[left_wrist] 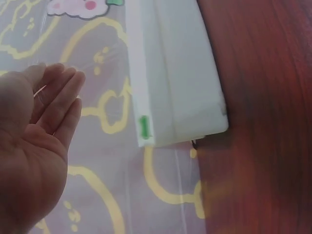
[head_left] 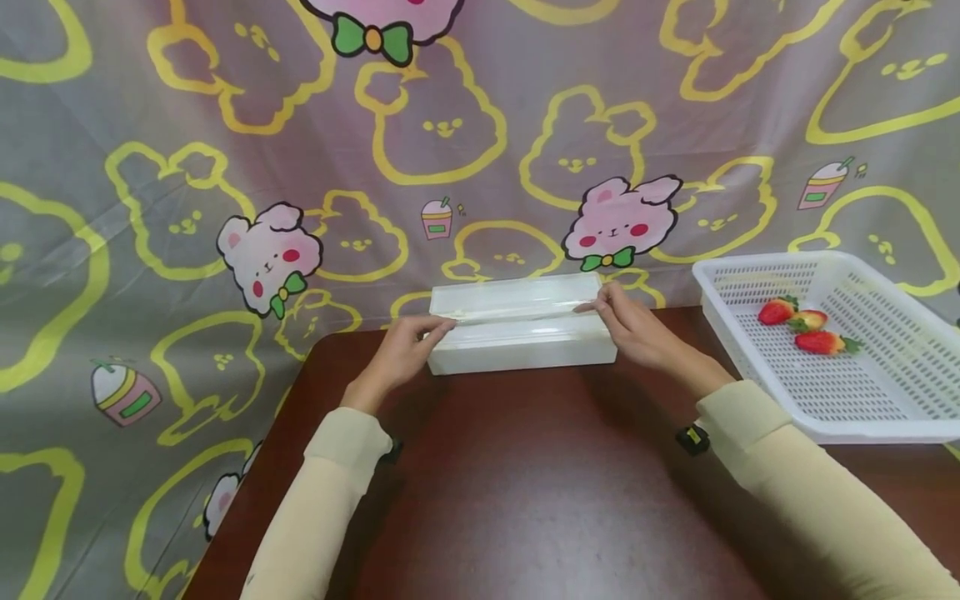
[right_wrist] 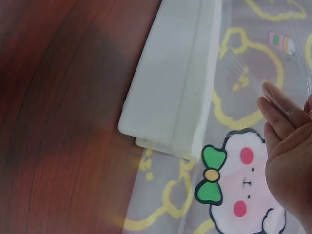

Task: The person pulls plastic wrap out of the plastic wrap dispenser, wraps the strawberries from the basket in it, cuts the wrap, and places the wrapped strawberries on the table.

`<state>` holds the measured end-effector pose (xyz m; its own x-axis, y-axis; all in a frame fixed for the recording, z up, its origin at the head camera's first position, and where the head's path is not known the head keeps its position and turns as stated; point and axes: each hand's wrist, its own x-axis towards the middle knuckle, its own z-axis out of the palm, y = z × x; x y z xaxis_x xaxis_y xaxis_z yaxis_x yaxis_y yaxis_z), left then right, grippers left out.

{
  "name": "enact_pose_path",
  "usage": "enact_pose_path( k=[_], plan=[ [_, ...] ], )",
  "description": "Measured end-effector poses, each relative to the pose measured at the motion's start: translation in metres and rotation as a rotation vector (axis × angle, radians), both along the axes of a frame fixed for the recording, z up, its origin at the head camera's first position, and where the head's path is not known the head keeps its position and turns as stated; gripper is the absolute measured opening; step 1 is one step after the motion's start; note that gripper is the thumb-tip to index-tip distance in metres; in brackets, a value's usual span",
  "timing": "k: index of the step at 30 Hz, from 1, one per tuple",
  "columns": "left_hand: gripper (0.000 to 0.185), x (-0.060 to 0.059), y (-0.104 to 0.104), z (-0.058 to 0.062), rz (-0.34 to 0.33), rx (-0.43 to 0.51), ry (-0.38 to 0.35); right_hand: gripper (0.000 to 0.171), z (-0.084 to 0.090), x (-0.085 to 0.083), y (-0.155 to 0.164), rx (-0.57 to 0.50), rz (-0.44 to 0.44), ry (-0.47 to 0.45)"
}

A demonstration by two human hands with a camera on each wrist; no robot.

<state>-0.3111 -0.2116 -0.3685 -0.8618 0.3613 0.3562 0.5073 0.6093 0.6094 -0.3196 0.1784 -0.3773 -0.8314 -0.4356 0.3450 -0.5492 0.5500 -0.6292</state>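
Note:
A long white cling film dispenser (head_left: 525, 354) lies along the table's far edge, its lid (head_left: 510, 293) raised at the back. My left hand (head_left: 405, 346) is at its left end, thumb and fingertips pinching the clear cling film. At the other end my right hand (head_left: 633, 329) pinches the film's other side. In the right wrist view the transparent cling film (right_wrist: 239, 66) stretches from the dispenser to my right hand (right_wrist: 295, 151). The left wrist view shows my left hand (left_wrist: 39, 131) with thumb and fingers together beside the dispenser (left_wrist: 183, 73); a green mark is on its end.
To the right stands a white plastic basket (head_left: 847, 429) with slotted walls, holding a few strawberries (head_left: 821, 342). A patterned curtain (head_left: 480, 108) hangs right behind the dark red-brown table (head_left: 510, 483).

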Motion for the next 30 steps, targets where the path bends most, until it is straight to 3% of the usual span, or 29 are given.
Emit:
enact_pose_path(
  k=[4,8,13,16,21,30],
  plan=[
    [0.026,0.008,-0.001,0.008,-0.008,0.021,0.025,0.019,0.007,0.010,0.001,-0.011,0.003,0.049],
    [0.023,0.017,-0.003,0.013,-0.033,0.039,0.107,0.017,0.015,0.022,0.000,0.000,-0.016,0.110],
    [0.024,0.032,-0.005,0.021,-0.067,0.044,0.181,0.014,0.025,0.039,0.002,0.038,-0.052,0.120],
    [0.025,0.042,-0.006,0.027,-0.080,0.039,0.196,0.011,0.030,0.048,0.004,0.043,-0.048,0.138],
    [0.027,0.060,-0.008,0.034,-0.087,0.027,0.204,0.005,0.038,0.065,0.006,0.063,-0.029,0.250],
    [0.029,0.092,-0.008,0.049,-0.112,0.012,0.205,0.009,0.052,0.096,0.011,0.047,0.010,0.214]
  ],
)
